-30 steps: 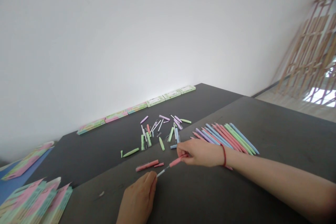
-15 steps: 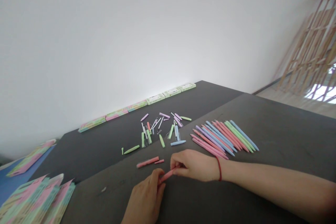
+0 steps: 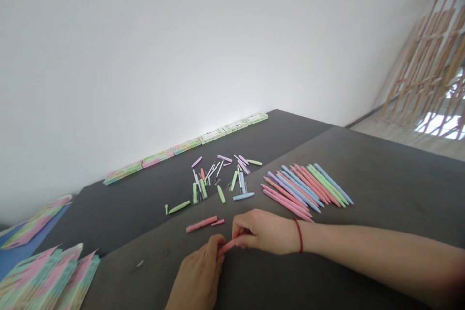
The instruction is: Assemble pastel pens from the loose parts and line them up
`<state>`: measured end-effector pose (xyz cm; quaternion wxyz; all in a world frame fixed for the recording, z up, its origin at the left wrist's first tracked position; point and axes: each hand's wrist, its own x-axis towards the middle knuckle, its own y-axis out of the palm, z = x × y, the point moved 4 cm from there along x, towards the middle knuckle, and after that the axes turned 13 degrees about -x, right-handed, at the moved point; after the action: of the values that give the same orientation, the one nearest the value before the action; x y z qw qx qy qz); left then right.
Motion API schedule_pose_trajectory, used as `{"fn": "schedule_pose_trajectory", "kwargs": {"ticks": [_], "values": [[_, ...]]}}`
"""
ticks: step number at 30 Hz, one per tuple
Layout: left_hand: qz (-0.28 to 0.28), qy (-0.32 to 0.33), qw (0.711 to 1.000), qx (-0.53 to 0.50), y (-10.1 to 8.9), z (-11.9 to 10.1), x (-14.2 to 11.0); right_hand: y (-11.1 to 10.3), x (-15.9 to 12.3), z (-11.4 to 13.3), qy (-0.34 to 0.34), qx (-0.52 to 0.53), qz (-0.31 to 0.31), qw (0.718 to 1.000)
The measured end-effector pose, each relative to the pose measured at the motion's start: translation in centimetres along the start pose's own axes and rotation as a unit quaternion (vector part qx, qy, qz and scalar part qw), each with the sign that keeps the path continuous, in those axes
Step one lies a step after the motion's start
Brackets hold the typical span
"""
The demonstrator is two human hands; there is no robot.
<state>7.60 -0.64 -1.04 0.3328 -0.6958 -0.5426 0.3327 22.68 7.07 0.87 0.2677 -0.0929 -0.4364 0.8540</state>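
Between my two hands is a pink pen barrel [image 3: 227,247], pinched at both ends over the dark table. My left hand [image 3: 199,271] closes on its lower left end, and the fingertips of my right hand [image 3: 263,232] grip the upper right end. The ends of the barrel are hidden by the fingers. Just beyond my hands lie a pink pen piece with a clear part [image 3: 201,224] and a small pink plug [image 3: 218,223]. To the right, a row of pastel pens [image 3: 308,186] in pink, purple, blue, red and green lies close by my right wrist.
Loose pen parts and white refills [image 3: 218,169] are scattered past my hands. Flat boxes [image 3: 212,135] line the table's back edge against the wall. Pastel packages [image 3: 54,276] stand at the lower left. A wooden lattice [image 3: 425,58] is at the far right.
The view has shifted slightly, so everything on the table sits a little further left. Both hands keep their hold on the pink barrel, with hardly any change in grip.
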Motion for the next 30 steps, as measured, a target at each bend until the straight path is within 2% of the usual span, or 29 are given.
{"fn": "schedule_pose_trajectory", "kwargs": {"ticks": [4, 7, 10, 12, 15, 18, 20, 25, 30], "values": [[0.010, -0.004, 1.000, 0.022, 0.1, -0.3, 0.1, 0.9, 0.0, -0.5, 0.029, 0.064, 0.015, 0.997], [0.015, 0.001, 0.999, 0.050, 0.2, -0.3, 0.2, 1.9, 0.1, -1.1, 0.064, 0.124, 0.053, 0.989], [0.011, 0.000, 0.997, 0.082, 0.2, -0.2, 0.3, 2.4, 0.0, -1.2, 0.067, 0.136, 0.080, 0.985], [0.012, 0.001, 0.996, 0.091, 0.3, -0.2, 0.3, 2.1, 0.0, -1.0, 0.047, 0.109, 0.079, 0.990], [0.010, 0.001, 0.996, 0.092, 0.2, -0.1, 0.3, 1.2, -0.1, -0.5, 0.012, 0.001, 0.032, 0.999], [0.000, -0.008, 0.996, 0.092, -0.1, 0.0, 0.2, 0.6, -0.2, -0.1, -0.017, -0.121, -0.023, 0.992], [-0.005, -0.011, 0.996, 0.085, -0.2, 0.0, 0.3, 0.6, -0.2, -0.1, -0.025, -0.161, -0.033, 0.986], [-0.008, -0.008, 0.998, 0.065, -0.2, 0.2, 0.3, 1.1, 0.0, -0.5, -0.009, -0.175, -0.038, 0.984], [-0.005, 0.015, 0.994, 0.106, 0.2, 0.6, 0.3, 1.6, 0.1, -1.1, 0.021, -0.092, -0.003, 0.995]]}}
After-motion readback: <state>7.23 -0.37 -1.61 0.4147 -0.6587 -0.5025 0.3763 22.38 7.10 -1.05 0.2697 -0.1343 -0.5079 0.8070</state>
